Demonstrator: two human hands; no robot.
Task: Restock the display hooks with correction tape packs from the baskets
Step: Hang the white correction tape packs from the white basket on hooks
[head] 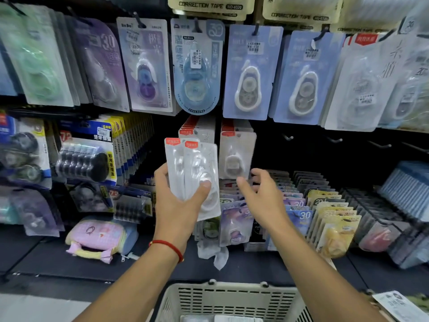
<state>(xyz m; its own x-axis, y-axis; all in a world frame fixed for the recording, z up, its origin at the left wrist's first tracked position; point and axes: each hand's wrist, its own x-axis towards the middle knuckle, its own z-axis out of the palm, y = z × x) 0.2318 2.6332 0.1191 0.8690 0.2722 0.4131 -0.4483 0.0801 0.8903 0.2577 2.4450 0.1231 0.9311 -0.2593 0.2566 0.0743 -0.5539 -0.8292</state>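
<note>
Dark shelf (267, 270), pink pouch (96, 239) lying at left, upright rows of tape packs (325, 219) at right

Both forearms reach up and forward, the left hand (178, 201), with a red string on its wrist, gripping white packs (195, 173) between thumb and curled fingers, while the right hand (260, 194) is raised beside it, holding nothing, fingers loosely bent.

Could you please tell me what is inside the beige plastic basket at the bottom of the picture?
Inside the beige slotted plastic basket, only the tops of a few pale flat packs show at the frame's lower edge. The picture cuts off the rest, so their number and type cannot be told.
</note>
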